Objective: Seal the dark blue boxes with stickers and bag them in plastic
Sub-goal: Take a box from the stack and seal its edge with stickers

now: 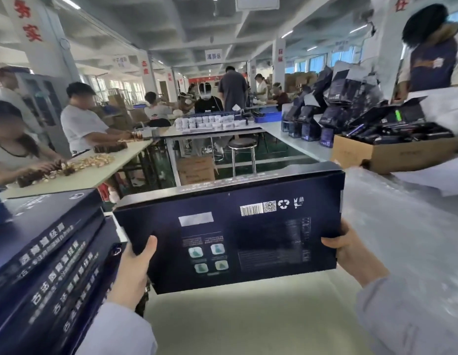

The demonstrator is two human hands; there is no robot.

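Observation:
A dark blue box (248, 231) hangs above the pale table (243, 316), its printed back face with barcode and icons turned up toward me. My left hand (133, 267) grips its lower left corner, thumb on the face. My right hand (351, 252) grips its right edge, thumb across the face. A stack of several more dark blue boxes (43, 265) with white lettering stands at my left. Clear plastic bags (402, 226) lie piled on the table at the right.
A brown carton (381, 155) of black items sits at the far right, with dark blue packages (325, 114) behind it. A metal stool (242, 155) stands beyond the table. People work at tables on the left and in the back; one person stands at upper right.

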